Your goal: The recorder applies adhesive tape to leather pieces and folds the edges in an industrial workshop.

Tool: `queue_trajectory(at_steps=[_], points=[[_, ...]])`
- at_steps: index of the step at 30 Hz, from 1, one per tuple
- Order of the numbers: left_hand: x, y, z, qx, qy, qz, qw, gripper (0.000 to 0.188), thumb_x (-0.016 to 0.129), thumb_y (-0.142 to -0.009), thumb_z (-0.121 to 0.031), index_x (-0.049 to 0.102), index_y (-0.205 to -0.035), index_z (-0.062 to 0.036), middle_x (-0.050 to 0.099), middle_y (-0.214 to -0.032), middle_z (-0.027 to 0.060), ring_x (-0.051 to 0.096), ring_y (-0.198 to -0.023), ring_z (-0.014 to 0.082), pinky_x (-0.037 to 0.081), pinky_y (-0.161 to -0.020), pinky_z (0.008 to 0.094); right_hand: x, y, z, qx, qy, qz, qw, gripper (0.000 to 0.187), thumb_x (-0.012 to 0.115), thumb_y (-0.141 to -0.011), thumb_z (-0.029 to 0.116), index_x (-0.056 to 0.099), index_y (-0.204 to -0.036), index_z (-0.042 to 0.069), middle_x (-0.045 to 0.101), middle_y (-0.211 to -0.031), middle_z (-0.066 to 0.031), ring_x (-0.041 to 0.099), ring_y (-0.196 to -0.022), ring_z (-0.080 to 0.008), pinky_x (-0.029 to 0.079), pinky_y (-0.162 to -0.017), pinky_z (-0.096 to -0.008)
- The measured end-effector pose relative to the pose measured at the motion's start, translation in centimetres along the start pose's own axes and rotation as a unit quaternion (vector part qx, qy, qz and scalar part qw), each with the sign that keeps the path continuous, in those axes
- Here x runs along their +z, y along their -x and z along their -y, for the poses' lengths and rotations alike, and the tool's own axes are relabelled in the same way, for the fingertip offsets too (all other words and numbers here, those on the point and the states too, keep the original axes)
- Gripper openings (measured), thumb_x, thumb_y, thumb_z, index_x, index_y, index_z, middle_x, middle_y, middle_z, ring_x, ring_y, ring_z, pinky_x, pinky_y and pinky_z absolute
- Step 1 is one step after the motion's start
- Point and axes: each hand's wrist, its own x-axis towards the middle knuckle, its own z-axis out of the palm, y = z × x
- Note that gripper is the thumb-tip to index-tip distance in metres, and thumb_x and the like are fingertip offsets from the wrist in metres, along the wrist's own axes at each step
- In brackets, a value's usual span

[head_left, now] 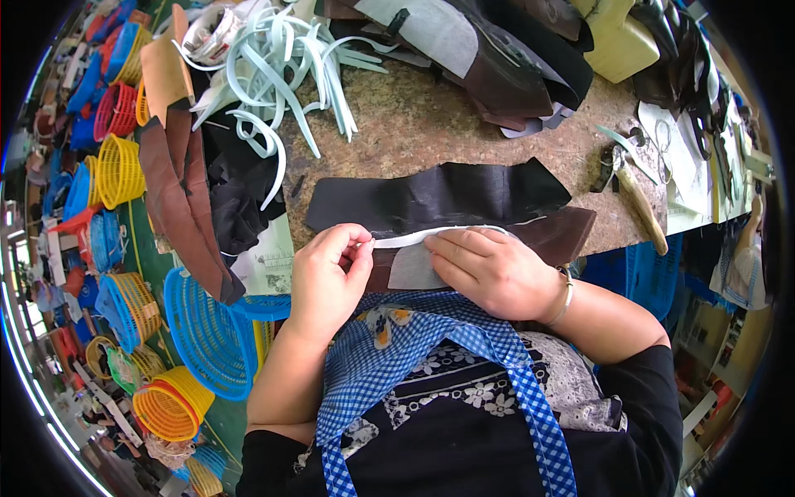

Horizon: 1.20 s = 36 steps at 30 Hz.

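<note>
Checked apron [352, 356] nearest, left hand [330, 269] pinches white strip [402, 242], right hand [497, 275] atop.

Readable text or numbers — none.

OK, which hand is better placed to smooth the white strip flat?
Probably the right hand: its extended fingers rest on the white strip, while the left hand pinches the strip's left end.

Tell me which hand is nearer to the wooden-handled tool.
Right. The right hand is left of the tool, resting on the white strip; the left hand, at the strip's left end, is farther away.
</note>
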Motion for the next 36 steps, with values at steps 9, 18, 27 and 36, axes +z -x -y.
queue_trajectory(at_steps=[9, 18, 27, 36], points=[[0.0, -0.7, 0.5, -0.042, -0.008, -0.008, 0.999, 0.009, 0.073, -0.082, -0.002, 0.065, -0.087, -0.0023, 0.067, -0.075, 0.0067, 0.066, -0.060, 0.0126, 0.052, -0.055, 0.0256, 0.7, -2.7, 0.9, 0.054, 0.059, 0.048, 0.996, 0.019, 0.060, -0.079, 0.017, 0.068, -0.092, 0.005, 0.056, -0.095, -0.0027, 0.053, -0.091, -0.0180, 0.042, -0.075, -0.0301], [-1.2, -1.4, 2.0, -0.030, -0.129, -0.012, 0.991, 0.029, 0.083, -0.079, -0.011, 0.055, -0.074, -0.0054, 0.045, -0.057, -0.0050, 0.035, -0.052, 0.0026, 0.031, -0.046, 0.0235, 1.0, -3.6, 1.2, 0.005, 0.115, 0.026, 0.993, 0.026, 0.060, -0.082, 0.021, 0.066, -0.104, 0.007, 0.050, -0.090, -0.0011, 0.050, -0.084, -0.0169, 0.041, -0.072, -0.0308], [-3.2, -1.8, 2.0, -0.163, 0.169, 0.086, 0.968, 0.011, 0.073, -0.088, -0.004, 0.064, -0.093, -0.0033, 0.056, -0.072, -0.0054, 0.049, -0.062, 0.0008, 0.039, -0.054, 0.0184, 1.1, -4.7, 1.9, 0.068, 0.138, 0.120, 0.981, 0.047, 0.058, -0.084, 0.024, 0.063, -0.129, 0.010, 0.049, -0.088, -0.0004, 0.050, -0.082, -0.0162, 0.040, -0.070, -0.0303], [0.5, 1.6, -3.4, 0.366, -0.062, 0.031, 0.928, 0.029, 0.076, -0.077, -0.004, 0.065, -0.103, -0.0006, 0.064, -0.099, 0.0134, 0.065, -0.085, 0.0282, 0.054, -0.073, 0.0365, -3.1, 0.5, 0.6, 0.114, 0.107, -0.190, 0.969, 0.049, 0.078, -0.068, 0.021, 0.069, -0.113, 0.003, 0.059, -0.100, -0.0113, 0.061, -0.089, -0.0261, 0.050, -0.074, -0.0389]])
